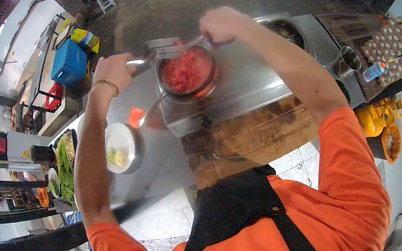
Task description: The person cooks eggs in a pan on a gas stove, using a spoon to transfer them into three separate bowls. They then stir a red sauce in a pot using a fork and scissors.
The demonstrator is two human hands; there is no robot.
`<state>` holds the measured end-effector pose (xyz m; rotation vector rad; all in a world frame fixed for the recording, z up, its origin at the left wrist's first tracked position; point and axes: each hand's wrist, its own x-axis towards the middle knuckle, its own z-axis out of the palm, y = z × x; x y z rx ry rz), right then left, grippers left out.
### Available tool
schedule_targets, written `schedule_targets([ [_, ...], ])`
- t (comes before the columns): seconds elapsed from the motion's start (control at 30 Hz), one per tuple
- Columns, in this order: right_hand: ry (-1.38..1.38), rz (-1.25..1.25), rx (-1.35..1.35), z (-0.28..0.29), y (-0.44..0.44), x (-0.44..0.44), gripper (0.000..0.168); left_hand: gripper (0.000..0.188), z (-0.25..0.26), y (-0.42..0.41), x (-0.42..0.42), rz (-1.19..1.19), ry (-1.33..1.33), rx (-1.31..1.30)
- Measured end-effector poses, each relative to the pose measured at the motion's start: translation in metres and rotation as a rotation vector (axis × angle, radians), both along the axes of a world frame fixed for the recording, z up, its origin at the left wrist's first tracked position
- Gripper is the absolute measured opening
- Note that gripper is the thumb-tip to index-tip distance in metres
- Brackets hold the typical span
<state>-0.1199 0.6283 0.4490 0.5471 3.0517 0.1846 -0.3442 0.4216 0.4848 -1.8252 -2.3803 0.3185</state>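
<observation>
A pan of red food (187, 70) steams on the left burner of a steel gas stove (248, 78); its handle points toward the near left. My left hand (115, 72) grips the metal handle of a utensil or small vessel (167, 48) held over the pan's far edge. My right hand (222, 25) is closed around a handle beyond the pan's right side, its metal part reaching toward that same piece. Steam and blur hide exactly how the two metal pieces meet. A white plate (121, 148) with pale and green food lies below my left forearm.
Green vegetables (66, 170) lie at the left. A metal cup (348, 60), a spray can (374, 71) and a polka-dot cloth (393, 45) are at the right. Another pan (287, 35) sits on the far burner. Brown cardboard (254, 136) runs before the stove.
</observation>
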Motion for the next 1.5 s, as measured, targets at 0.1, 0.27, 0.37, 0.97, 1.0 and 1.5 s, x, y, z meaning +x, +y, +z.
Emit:
schedule_targets([
  [0.1,-0.037,-0.005,-0.011,0.004,-0.001,0.0,0.02,0.023,0.009,0.006,0.006,0.01,0.043,-0.078],
  [0.27,-0.037,-0.001,-0.041,0.004,-0.002,0.005,0.018,0.025,0.008,0.001,-0.007,-0.016,0.019,-0.04],
  [0.37,-0.034,-0.005,-0.047,-0.002,-0.002,0.004,0.02,0.027,0.005,0.006,-0.01,-0.035,0.037,-0.067],
  [0.97,-0.122,-0.089,-0.273,-0.011,-0.003,-0.008,0.04,0.021,0.005,0.01,0.007,0.04,-0.007,-0.017],
  [1.0,-0.128,-0.085,-0.292,-0.016,0.0,-0.011,0.039,0.021,0.006,0.009,0.008,0.048,-0.006,-0.015],
  [1.5,-0.212,-0.089,-0.229,-0.039,0.004,-0.007,0.032,0.022,-0.011,0.007,0.005,0.102,0.021,-0.014],
])
